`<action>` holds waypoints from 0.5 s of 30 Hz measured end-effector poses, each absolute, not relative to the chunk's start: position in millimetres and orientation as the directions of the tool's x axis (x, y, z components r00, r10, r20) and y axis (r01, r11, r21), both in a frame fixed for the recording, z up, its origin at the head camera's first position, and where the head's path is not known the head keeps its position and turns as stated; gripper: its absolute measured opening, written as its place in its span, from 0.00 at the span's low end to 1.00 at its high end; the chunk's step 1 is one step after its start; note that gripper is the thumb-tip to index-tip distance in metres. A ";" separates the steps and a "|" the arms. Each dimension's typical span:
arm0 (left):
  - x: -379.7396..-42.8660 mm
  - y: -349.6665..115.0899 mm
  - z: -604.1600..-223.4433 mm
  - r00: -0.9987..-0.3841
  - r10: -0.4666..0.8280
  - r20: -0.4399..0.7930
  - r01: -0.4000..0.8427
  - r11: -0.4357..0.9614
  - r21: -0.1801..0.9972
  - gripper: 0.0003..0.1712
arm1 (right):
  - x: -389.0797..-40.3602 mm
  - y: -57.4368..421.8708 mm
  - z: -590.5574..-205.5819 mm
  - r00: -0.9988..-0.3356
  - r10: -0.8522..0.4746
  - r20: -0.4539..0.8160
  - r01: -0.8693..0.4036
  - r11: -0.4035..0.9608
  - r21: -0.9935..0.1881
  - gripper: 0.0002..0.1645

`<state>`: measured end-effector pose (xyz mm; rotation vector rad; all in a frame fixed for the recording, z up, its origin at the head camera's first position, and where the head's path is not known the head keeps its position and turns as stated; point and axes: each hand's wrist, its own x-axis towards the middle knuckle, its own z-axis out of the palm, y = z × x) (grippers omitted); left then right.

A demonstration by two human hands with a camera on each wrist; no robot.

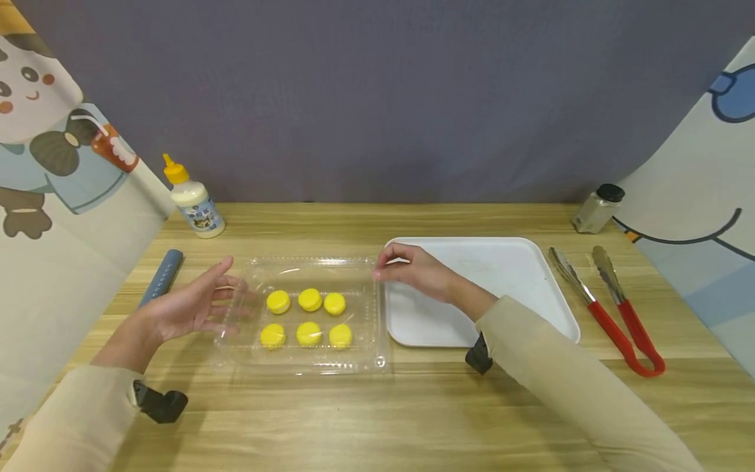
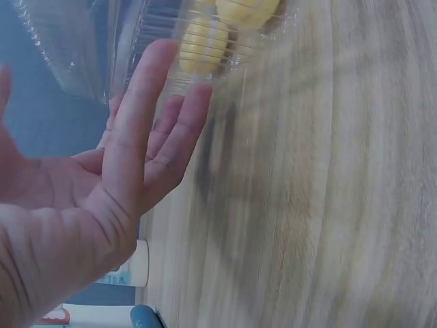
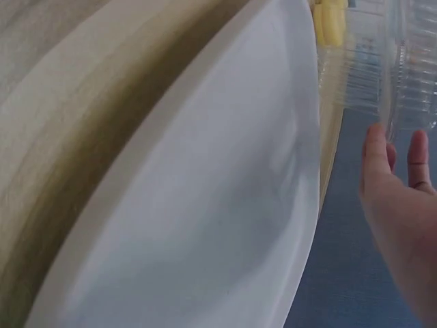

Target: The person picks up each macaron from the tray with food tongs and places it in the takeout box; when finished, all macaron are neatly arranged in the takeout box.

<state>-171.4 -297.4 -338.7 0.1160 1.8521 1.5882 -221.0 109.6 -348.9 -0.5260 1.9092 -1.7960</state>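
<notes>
A clear plastic clamshell box sits in the middle-left of the table. Several yellow macarons lie inside it in two rows, seen through the lid. My left hand is at the box's left side, palm toward it, with fingers spread; in the left wrist view, the fingertips are right beside the ridged wall. At the box's right edge, toward the back, my right hand pinches the rim between thumb and fingers. The right wrist view shows those fingertips at the lower end of the clear rim.
A white tray lies right of the box, under my right forearm. Red-handled tongs rest beyond it, below a black-capped jar. At the left stand a yellow-capped squeeze bottle and a grey-blue rod lying flat.
</notes>
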 end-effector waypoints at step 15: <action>-166.7 -293.8 -343.3 -0.828 0.410 -0.382 -0.272 0.301 0.914 0.33 | -185.5 113.5 -339.1 -0.747 -0.555 -0.368 0.141 0.408 -0.902 0.26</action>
